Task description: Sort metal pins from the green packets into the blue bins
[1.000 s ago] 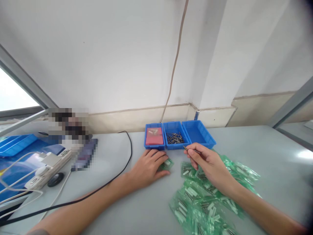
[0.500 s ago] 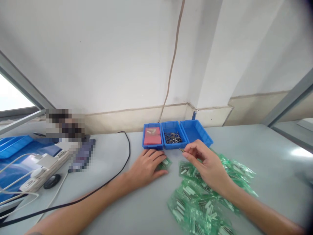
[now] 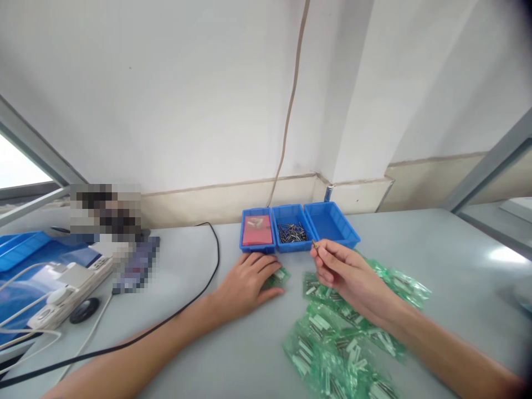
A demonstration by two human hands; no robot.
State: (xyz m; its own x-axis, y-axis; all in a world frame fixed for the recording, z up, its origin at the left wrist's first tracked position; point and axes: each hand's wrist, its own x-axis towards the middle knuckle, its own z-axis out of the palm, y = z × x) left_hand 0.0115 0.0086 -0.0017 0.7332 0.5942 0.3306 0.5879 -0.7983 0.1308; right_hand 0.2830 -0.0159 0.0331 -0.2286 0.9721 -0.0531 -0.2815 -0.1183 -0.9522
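Observation:
My right hand (image 3: 344, 274) is closed in a pinch on a small metal pin (image 3: 315, 244), whose tip points up toward the blue bins. It hovers above a heap of green plastic packets (image 3: 344, 338) holding small parts. My left hand (image 3: 249, 280) lies flat on the grey table, fingers pressing down one green packet (image 3: 280, 275). Just beyond both hands stand three joined blue bins: the left bin (image 3: 256, 246) holds a red pad, the middle bin (image 3: 293, 245) holds several dark pins, and the right bin (image 3: 332, 221) shows only its blue floor.
A black cable (image 3: 183, 310) curves across the table by my left forearm. A white power strip (image 3: 66, 293) with plugs, a black round object (image 3: 84, 309) and blue trays (image 3: 25, 244) sit at the far left. A beige cord (image 3: 291, 100) runs down the wall.
My right hand has turned and lifted slightly, so the pin now points up toward the bins. The view has shifted a little. My left hand stays on the packet.

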